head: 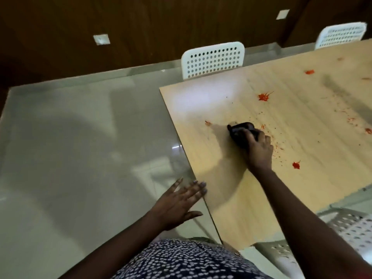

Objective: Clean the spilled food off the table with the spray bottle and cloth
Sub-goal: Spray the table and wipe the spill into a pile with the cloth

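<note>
A light wooden table [231, 184] carries red food splats: one [264, 96] near the middle, one [296, 165] by the near edge, one [309, 72] farther back, plus scattered crumbs. My right hand [258, 148] grips a dark cloth [239, 130] bunched against the tabletop, beside a faint smear [208, 123] on its left. My left hand [181, 202] hovers with fingers spread at the table's left edge, holding nothing. No spray bottle is in view.
A white perforated chair [213, 59] stands at the table's far side, another [342, 34] at the back right, and a third [342, 224] near my right elbow. Glossy pale floor [80, 148] lies to the left. A dark wooden wall runs behind.
</note>
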